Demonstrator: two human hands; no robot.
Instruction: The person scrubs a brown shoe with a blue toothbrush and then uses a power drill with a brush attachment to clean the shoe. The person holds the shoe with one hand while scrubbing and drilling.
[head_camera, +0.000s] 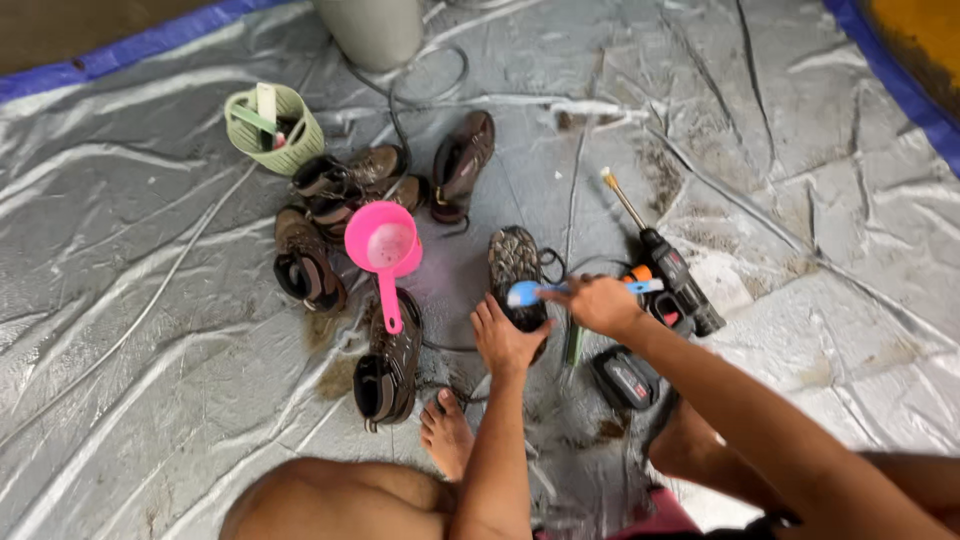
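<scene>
Left hand: I am pinning the upturned shoe, grip clamped on its heel.
Right hand: grip closed on the brush, scrubbing the sole; short firm strokes would be best.

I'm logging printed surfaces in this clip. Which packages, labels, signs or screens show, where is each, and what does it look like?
Label: on the black battery pack lying on the tarp under the right forearm; a small red and white patch.
Label: on the black drill beside the right hand; a small red mark.
No packages, signs or screens.
</scene>
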